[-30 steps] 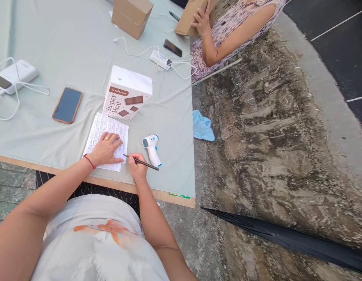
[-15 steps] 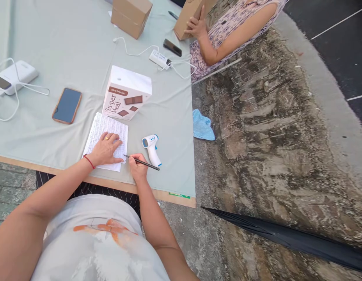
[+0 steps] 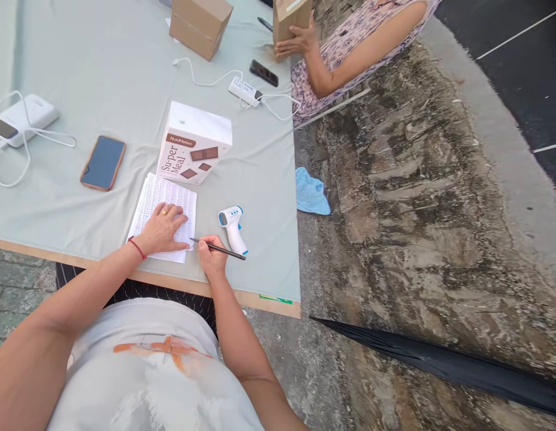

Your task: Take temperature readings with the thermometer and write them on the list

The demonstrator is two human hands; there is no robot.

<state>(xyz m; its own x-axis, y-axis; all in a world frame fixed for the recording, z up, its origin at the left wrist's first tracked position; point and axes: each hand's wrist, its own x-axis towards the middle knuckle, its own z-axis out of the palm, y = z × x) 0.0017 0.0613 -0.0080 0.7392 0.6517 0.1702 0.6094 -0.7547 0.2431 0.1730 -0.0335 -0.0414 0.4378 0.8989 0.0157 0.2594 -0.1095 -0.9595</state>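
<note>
My left hand (image 3: 163, 229) lies flat with fingers apart on printed sheets of paper (image 3: 145, 200), covering part of the rows of print. In my right hand (image 3: 212, 257) is a slim black pen (image 3: 230, 254), its tip at the right edge of the sheets. A white and blue infrared thermometer (image 3: 233, 228) lies on the cloth just right of that hand. Behind the sheets stands a white and brown NutriMotion box (image 3: 192, 146), touching or very near their top edge.
A phone (image 3: 102, 162) and a white power bank (image 3: 33, 117) with cable lie left. Farther back are a cardboard box (image 3: 199, 27), a white device (image 3: 245, 91) and a dark phone (image 3: 263, 72). Another person's hand (image 3: 300, 42) holds a carton (image 3: 289, 15). The table's right edge drops to stone ground.
The other person has turned and shifted the carton, and their hand now sits lower on it. My hands, the pen and the sheets stay where they were.
</note>
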